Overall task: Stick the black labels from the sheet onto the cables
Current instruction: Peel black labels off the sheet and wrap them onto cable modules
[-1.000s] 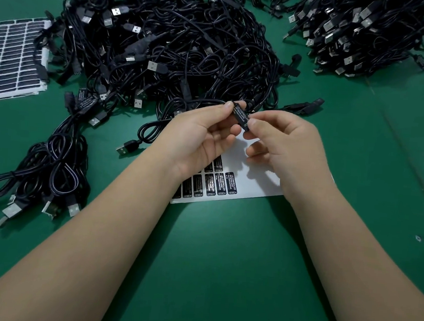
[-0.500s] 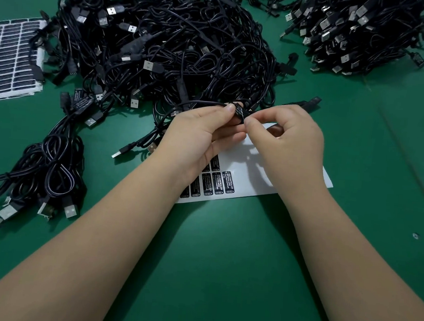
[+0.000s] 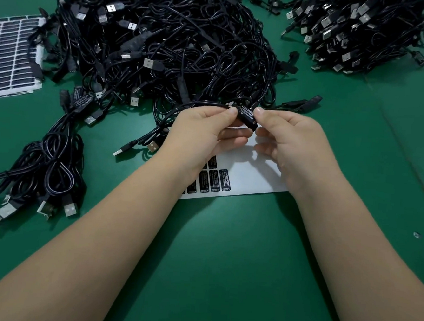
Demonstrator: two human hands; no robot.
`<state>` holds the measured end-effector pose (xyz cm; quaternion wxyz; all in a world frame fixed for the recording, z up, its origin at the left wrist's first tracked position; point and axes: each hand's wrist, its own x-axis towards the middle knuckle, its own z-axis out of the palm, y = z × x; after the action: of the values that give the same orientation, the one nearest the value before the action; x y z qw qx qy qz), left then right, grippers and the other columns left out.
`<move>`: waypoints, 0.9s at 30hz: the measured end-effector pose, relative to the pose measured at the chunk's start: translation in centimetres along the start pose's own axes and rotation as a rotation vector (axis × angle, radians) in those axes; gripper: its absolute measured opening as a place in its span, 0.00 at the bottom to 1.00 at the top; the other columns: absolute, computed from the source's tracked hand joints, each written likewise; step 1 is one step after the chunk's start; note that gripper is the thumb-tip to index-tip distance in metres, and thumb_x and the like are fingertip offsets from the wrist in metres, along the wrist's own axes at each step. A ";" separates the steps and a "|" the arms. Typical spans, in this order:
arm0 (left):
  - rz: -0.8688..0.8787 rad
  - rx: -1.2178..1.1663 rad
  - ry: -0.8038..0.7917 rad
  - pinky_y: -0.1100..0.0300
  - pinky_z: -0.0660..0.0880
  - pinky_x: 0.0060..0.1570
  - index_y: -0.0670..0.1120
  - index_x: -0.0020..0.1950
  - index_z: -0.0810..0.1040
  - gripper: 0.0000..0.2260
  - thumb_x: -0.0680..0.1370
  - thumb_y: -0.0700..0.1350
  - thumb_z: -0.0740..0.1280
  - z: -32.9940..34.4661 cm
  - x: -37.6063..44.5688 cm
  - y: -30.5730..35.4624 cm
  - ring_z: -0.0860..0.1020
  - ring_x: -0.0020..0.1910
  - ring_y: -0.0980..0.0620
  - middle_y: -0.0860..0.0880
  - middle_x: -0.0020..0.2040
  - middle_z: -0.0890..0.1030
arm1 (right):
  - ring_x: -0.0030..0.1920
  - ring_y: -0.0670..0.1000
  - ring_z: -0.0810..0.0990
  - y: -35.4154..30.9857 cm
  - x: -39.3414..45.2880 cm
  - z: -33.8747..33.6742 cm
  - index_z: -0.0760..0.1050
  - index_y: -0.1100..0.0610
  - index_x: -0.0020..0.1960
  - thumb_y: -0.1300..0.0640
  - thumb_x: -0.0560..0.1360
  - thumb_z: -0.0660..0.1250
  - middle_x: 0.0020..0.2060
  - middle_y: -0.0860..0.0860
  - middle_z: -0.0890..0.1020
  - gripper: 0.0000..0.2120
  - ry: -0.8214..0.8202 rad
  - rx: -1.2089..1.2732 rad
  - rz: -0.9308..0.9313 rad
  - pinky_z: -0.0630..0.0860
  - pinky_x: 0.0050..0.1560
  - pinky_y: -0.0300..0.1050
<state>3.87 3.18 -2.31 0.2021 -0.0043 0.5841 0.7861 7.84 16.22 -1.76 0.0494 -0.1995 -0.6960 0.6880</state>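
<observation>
Change since earlier pictures: the white print on the label (image 3: 246,115) is now turned up toward the camera; half a second ago only its edge was seen. Both hands are held at much the same spot above the sheet.
Left hand (image 3: 202,134): thumb and forefinger are pinched on the left end of the small black box on the cable (image 3: 200,104), the other fingers curled beneath.
Right hand (image 3: 294,146): thumb and forefinger are closed on the right end of the same box; the lower fingers are loosely spread and hold nothing.
Label: stuck along the box, white lettering legible only in part, held between the two hands just above the sheet.
Cable: led leftward from the left hand, looped down to a plug (image 3: 121,150) lying on the worktop (image 3: 224,249).
Sheet (image 3: 255,178): white backing, flat on the worktop under both hands, mostly stripped; a few black labels (image 3: 214,180) are left at its near-left corner, partly hidden by the left wrist.
Large heap of cables (image 3: 164,44): tangled, directly behind the hands.
Second heap (image 3: 360,32): far right, plugs pointing outward.
Bundle (image 3: 47,164): coiled cables at the near left, plugs toward the viewer.
Full label sheet (image 3: 10,53): far left, its right edge overlapped by cables.
Worktop: green surface.
</observation>
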 end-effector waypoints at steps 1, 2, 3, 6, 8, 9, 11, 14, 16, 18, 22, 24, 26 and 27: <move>-0.024 -0.029 -0.020 0.61 0.81 0.38 0.37 0.43 0.80 0.09 0.80 0.37 0.63 -0.1 0.0 0.2 0.84 0.39 0.47 0.43 0.37 0.83 | 0.35 0.46 0.75 0.0 0.1 0.0 0.82 0.45 0.29 0.52 0.74 0.71 0.25 0.42 0.77 0.15 -0.024 -0.004 -0.006 0.76 0.41 0.43; -0.041 -0.047 -0.038 0.61 0.81 0.38 0.36 0.44 0.80 0.09 0.80 0.37 0.63 -0.2 0.1 0.4 0.84 0.39 0.47 0.43 0.37 0.84 | 0.35 0.46 0.75 0.0 0.1 -0.1 0.82 0.45 0.30 0.52 0.74 0.70 0.25 0.42 0.78 0.15 -0.043 -0.006 -0.008 0.76 0.42 0.43; -0.053 -0.058 -0.053 0.61 0.81 0.38 0.36 0.44 0.80 0.09 0.80 0.37 0.63 -0.3 0.1 0.6 0.84 0.39 0.47 0.42 0.38 0.84 | 0.34 0.45 0.75 0.0 0.1 -0.1 0.83 0.48 0.30 0.53 0.75 0.70 0.26 0.43 0.78 0.14 -0.057 -0.009 -0.009 0.76 0.41 0.42; -0.073 -0.077 -0.062 0.61 0.81 0.37 0.35 0.46 0.79 0.08 0.80 0.37 0.63 -0.5 0.2 0.8 0.84 0.39 0.47 0.41 0.39 0.84 | 0.31 0.45 0.75 0.2 0.1 -0.1 0.81 0.53 0.33 0.55 0.75 0.70 0.29 0.46 0.79 0.12 -0.066 -0.008 -0.017 0.76 0.37 0.40; -0.086 -0.096 -0.053 0.61 0.80 0.36 0.35 0.47 0.79 0.07 0.79 0.37 0.64 -0.5 0.3 0.8 0.84 0.39 0.46 0.40 0.40 0.83 | 0.32 0.45 0.77 0.3 0.1 -0.1 0.82 0.52 0.32 0.55 0.75 0.70 0.30 0.47 0.80 0.13 -0.050 -0.001 -0.018 0.78 0.40 0.40; -0.094 -0.105 -0.051 0.60 0.80 0.36 0.35 0.48 0.79 0.07 0.79 0.37 0.64 -0.5 0.3 0.8 0.84 0.39 0.46 0.40 0.40 0.83 | 0.32 0.44 0.77 0.3 0.2 -0.1 0.82 0.51 0.31 0.55 0.75 0.71 0.30 0.47 0.81 0.13 -0.043 0.002 -0.018 0.79 0.42 0.41; -0.108 -0.115 -0.054 0.60 0.80 0.36 0.35 0.48 0.79 0.07 0.79 0.38 0.64 -0.5 0.4 0.8 0.84 0.38 0.46 0.41 0.40 0.83 | 0.32 0.44 0.78 0.3 0.2 -0.1 0.83 0.49 0.30 0.56 0.74 0.71 0.30 0.47 0.81 0.14 -0.034 0.000 -0.025 0.79 0.44 0.43; -0.118 -0.119 -0.060 0.61 0.80 0.35 0.35 0.49 0.79 0.07 0.79 0.38 0.64 -0.5 0.3 0.8 0.84 0.38 0.46 0.41 0.40 0.83 | 0.34 0.45 0.79 0.4 0.2 0.0 0.83 0.50 0.31 0.56 0.74 0.71 0.31 0.48 0.81 0.13 -0.018 0.006 -0.034 0.80 0.46 0.44; -0.119 -0.119 -0.061 0.61 0.80 0.34 0.35 0.49 0.79 0.07 0.79 0.38 0.64 -0.5 0.3 0.9 0.84 0.38 0.46 0.41 0.40 0.83 | 0.37 0.48 0.80 0.4 0.3 0.0 0.83 0.54 0.33 0.57 0.74 0.71 0.35 0.53 0.83 0.11 -0.017 0.027 -0.032 0.80 0.48 0.46; -0.119 -0.123 -0.058 0.61 0.80 0.34 0.36 0.48 0.79 0.06 0.79 0.37 0.64 -0.5 0.3 0.9 0.84 0.37 0.46 0.41 0.39 0.83 | 0.39 0.51 0.80 0.4 0.2 0.1 0.82 0.56 0.36 0.57 0.74 0.71 0.39 0.59 0.84 0.09 -0.020 0.044 -0.024 0.80 0.50 0.48; -0.121 -0.124 -0.061 0.61 0.80 0.34 0.36 0.47 0.79 0.07 0.79 0.37 0.63 -0.5 0.2 0.9 0.84 0.37 0.47 0.42 0.39 0.83 | 0.41 0.52 0.81 0.4 0.2 0.1 0.82 0.57 0.39 0.57 0.74 0.71 0.43 0.62 0.84 0.07 -0.027 0.063 -0.009 0.80 0.52 0.50; -0.120 -0.116 -0.068 0.61 0.80 0.35 0.36 0.47 0.79 0.07 0.79 0.37 0.63 -0.5 0.2 0.9 0.85 0.38 0.46 0.42 0.40 0.83 | 0.39 0.51 0.80 0.3 0.2 0.2 0.82 0.57 0.37 0.58 0.74 0.70 0.38 0.58 0.84 0.08 -0.022 0.077 -0.002 0.80 0.50 0.47; -0.118 -0.109 -0.079 0.62 0.80 0.35 0.35 0.47 0.79 0.07 0.80 0.37 0.63 -0.5 0.1 0.9 0.85 0.39 0.47 0.42 0.40 0.83 | 0.37 0.49 0.80 0.3 0.2 0.2 0.81 0.56 0.36 0.58 0.74 0.71 0.36 0.55 0.83 0.08 -0.011 0.099 0.008 0.80 0.46 0.44; -0.116 -0.108 -0.083 0.62 0.80 0.35 0.35 0.47 0.79 0.07 0.80 0.37 0.63 -0.5 0.1 1.0 0.85 0.38 0.47 0.42 0.40 0.83 | 0.37 0.49 0.80 0.3 0.2 0.2 0.81 0.56 0.36 0.58 0.74 0.71 0.35 0.55 0.83 0.08 -0.004 0.106 0.013 0.80 0.45 0.43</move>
<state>3.29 2.51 -1.60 0.2708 -0.0164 0.5307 0.8029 7.65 16.10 -2.13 0.0538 -0.1998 -0.6573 0.7246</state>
